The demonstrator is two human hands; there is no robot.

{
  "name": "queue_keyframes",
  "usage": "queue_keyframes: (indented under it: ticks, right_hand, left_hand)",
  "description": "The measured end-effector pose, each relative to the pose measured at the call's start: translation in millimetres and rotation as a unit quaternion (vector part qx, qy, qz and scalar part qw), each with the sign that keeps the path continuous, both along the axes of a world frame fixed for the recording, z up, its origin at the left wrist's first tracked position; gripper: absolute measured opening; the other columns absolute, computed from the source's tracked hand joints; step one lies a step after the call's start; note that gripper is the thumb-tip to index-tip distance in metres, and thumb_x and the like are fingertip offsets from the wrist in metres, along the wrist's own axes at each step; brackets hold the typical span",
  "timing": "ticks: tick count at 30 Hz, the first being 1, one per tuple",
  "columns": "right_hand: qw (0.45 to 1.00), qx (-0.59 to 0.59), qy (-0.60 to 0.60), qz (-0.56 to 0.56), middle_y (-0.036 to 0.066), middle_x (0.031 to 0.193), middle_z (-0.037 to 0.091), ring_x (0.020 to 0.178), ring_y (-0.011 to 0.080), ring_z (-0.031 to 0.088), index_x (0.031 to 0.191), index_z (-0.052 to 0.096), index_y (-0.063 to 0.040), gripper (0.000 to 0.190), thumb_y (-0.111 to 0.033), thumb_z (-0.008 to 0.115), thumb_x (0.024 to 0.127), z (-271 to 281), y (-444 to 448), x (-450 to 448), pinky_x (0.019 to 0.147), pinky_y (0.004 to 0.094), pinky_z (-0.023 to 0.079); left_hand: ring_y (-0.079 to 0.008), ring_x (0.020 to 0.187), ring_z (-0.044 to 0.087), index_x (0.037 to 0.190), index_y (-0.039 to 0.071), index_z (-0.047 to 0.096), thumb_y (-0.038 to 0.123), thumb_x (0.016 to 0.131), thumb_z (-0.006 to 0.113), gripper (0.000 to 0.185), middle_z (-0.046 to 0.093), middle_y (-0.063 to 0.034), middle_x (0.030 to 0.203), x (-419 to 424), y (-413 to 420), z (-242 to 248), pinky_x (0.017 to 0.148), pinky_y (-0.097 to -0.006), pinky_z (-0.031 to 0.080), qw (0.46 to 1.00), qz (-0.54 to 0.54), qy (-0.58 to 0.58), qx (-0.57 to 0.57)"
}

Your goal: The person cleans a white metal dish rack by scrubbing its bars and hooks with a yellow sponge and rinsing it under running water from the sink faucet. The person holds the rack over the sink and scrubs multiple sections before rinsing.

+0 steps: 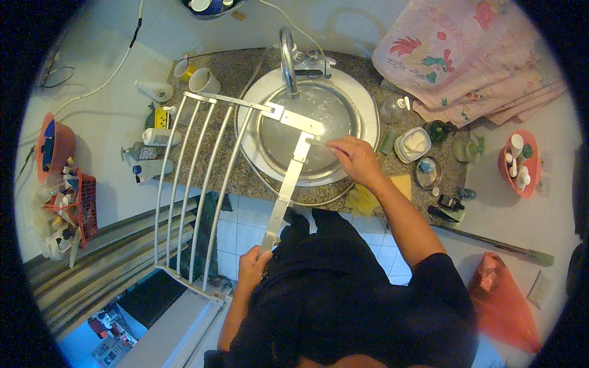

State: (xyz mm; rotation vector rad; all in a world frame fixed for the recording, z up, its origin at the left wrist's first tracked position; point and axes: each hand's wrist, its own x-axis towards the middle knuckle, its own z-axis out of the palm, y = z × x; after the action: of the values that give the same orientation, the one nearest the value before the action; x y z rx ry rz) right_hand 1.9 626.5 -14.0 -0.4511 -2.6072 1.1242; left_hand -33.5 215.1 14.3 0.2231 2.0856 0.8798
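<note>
A metal towel rack [212, 152] with several parallel round bars is held up over the sink and counter. My left hand [254, 267] is closed around the lower end of its flat mounting bar [289, 184], close to my body. At the bar's upper end, over the basin, my right hand [356, 156] pinches a small thin object [318, 143] against or just beside the metal. What this object is cannot be made out. Below is a round steel sink basin [285, 152] that looks wet, with a chrome faucet [287, 62] arching over it.
Two mugs [204, 82] and several bottles [158, 137] line the counter's left. At right are a soap dish [412, 144], a round metal dish [427, 172] and a yellow cloth [368, 198]. A pink patterned towel [460, 64] hangs behind; wall baskets [520, 163] flank the counter.
</note>
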Motion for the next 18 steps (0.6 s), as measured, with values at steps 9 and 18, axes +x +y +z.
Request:
queue_keyframes:
  ticks: [9, 18]
  right_hand:
    - [0.997, 0.007, -0.016, 0.081, 0.015, 0.098, 0.072, 0.091, 0.0339, 0.070, 0.110, 0.075, -0.006, 0.019, -0.009, 0.065, 0.093, -10.7, 3.2, -1.9, 0.083, 0.0399, 0.055]
    - [0.993, -0.048, -0.025, 0.101, 0.016, 0.100, 0.073, 0.092, 0.0327, 0.070, 0.109, 0.074, -0.004, 0.018, -0.010, 0.065, 0.094, -9.6, -2.2, -0.2, 0.084, 0.0381, 0.055]
  left_hand:
    - [-0.0086, 0.069, 0.052, 0.097, 0.000, 0.069, 0.023, 0.094, 0.071, 0.023, 0.062, -0.0026, 0.073, -0.5, 2.4, 2.9, 0.062, -0.0298, 0.046, 1.000, 0.009, -0.015, 0.012]
    - [-0.0083, 0.066, 0.051, 0.094, 0.000, 0.069, 0.026, 0.095, 0.072, 0.026, 0.061, -0.0017, 0.070, 0.4, -1.3, -1.0, 0.060, -0.0309, 0.046, 1.000, -0.006, 0.009, 0.018]
